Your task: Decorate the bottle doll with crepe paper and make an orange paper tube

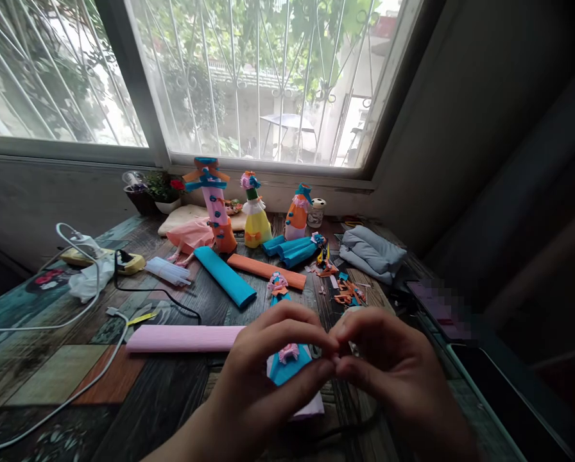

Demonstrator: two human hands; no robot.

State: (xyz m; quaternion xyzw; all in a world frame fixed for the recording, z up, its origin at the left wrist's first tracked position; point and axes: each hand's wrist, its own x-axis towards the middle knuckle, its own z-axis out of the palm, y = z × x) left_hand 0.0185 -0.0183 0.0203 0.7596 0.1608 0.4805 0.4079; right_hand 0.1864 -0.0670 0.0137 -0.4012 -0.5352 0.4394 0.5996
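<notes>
My left hand [253,372] and my right hand [403,375] meet above the table, thumbs and fingertips pinched together. Whatever sits between the fingertips is too small and hidden to name. Through the gap of the left hand shows a blue paper piece [282,374] with a pink ruffled paper flower [289,353] on it, lying over white paper. Left of that hand lies a flat roll of pink crepe paper [181,339]. Just beyond the fingers is a pink-and-blue paper rosette [278,282].
Beyond lie a blue crepe roll [224,276], an orange roll [249,264], paper scraps [350,292] and yellow-handled scissors [323,255]. Several paper-dressed figures, one yellow [257,226], stand near the window. White cable [99,372] and a power strip [133,263] are left; a phone [504,398] lies right.
</notes>
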